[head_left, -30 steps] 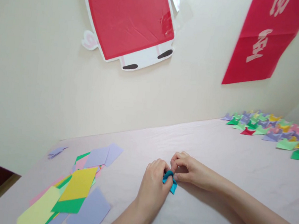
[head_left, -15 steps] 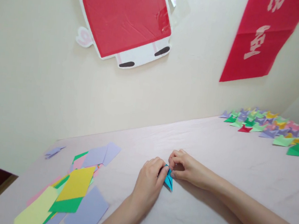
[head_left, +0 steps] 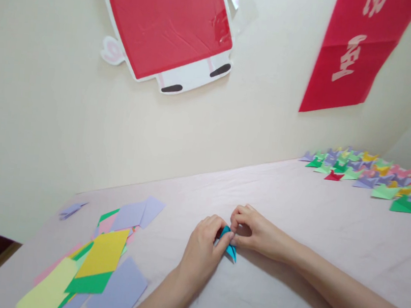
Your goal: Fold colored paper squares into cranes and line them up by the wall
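Loose coloured sheets (head_left: 103,253) are lying on the pale cloth (head_left: 240,306), left of the hands. The left hand (head_left: 200,247) is keeping a narrow grip on the folded blue paper (head_left: 231,252); the right hand (head_left: 258,233) is curling at its edge, whether pinching I can't tell. Beyond, paper figures (head_left: 384,191) are crowding near the wall (head_left: 260,125).

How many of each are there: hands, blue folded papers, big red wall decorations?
Hands: 2 (left hand, right hand)
Blue folded paper: 1
Big red wall decorations: 2 (white-edged cutout, banner)
Total: 5
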### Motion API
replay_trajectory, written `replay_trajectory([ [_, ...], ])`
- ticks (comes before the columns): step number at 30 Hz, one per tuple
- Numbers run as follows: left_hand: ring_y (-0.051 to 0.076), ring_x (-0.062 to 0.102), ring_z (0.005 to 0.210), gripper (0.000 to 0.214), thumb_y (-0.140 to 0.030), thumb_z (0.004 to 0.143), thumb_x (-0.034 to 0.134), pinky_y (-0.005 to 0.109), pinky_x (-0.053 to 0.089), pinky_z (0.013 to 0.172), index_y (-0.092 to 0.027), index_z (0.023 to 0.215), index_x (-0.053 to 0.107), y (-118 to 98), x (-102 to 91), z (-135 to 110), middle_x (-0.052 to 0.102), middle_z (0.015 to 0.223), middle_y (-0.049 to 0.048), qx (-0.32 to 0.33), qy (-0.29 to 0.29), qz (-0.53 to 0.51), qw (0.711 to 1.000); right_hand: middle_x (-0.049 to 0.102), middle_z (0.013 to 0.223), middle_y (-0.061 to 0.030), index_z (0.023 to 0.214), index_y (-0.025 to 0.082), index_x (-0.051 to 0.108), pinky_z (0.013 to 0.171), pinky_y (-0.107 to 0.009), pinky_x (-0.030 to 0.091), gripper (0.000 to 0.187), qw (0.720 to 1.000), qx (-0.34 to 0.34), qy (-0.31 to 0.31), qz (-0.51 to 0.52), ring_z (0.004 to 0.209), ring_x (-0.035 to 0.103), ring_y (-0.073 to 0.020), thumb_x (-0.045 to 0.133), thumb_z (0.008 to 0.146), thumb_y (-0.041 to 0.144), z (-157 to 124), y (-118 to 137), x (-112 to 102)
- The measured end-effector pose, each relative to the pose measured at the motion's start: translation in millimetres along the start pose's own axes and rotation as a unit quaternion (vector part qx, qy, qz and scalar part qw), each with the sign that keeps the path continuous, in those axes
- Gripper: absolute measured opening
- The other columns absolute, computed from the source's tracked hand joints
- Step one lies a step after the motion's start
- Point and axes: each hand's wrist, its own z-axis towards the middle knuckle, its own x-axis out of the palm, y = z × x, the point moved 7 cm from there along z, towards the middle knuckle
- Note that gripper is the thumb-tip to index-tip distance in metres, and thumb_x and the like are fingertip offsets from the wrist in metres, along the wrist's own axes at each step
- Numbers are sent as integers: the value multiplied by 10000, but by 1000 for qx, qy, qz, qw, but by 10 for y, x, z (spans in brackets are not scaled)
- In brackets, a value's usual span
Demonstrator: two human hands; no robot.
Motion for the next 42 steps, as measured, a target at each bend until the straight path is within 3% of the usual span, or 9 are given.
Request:
replay_trajectory([
  [7,190,544,843,180,-217,948,436,307,405,779,-211,824,566,-7,4,13,610,861,22,24,33,-11,999,592,883,-22,704,196,575,824,-338,395,162,1000,4,12,-5,912,492,-209,701,769,118,-2,-1,22],
  [23,189,550,854,155,-176,950,453,310,429,789,-204,833,551,-17,19,-10,602,858,16,28,14,16,999,602,847,-20,687,197,548,833,-345,389,185,999,-11,23,-21,910,495,-214,631,719,35,7,53,17],
  [26,194,543,871,145,-162,959,435,327,439,793,-198,894,559,-113,-43,-64,597,903,28,48,-19,60,997,609,847,-20,687,191,559,838,-345,386,183,999,-16,17,-24,899,503,-209,635,730,31,-4,57,17],
  [30,233,530,942,216,-148,964,401,380,452,802,-206,1014,603,-392,-111,-291,589,1039,80,115,-63,185,974,621,850,-32,695,192,583,838,-351,391,154,999,-18,3,-28,883,514,-209,644,785,82,-32,62,10],
  [34,260,530,1068,396,-94,918,402,425,465,889,-192,1282,523,-576,-86,-556,568,1184,129,156,-73,240,955,610,844,-38,725,194,592,809,-350,399,115,999,-11,-3,-45,879,512,-213,638,815,141,-48,83,16],
  [38,290,533,1092,342,-203,915,492,476,459,928,-161,1248,562,-489,53,-654,595,1223,129,128,-35,294,947,594,825,-36,690,194,563,786,-348,395,142,997,-11,-6,-75,867,500,-213,648,794,150,-63,134,33],
  [42,321,530,1110,441,-377,910,553,504,440,957,-141,1283,563,-341,161,-692,608,1279,119,101,-23,333,937,590,820,-43,703,196,569,780,-351,394,140,996,-7,-5,-94,870,495,-222,653,813,176,-124,164,30],
])
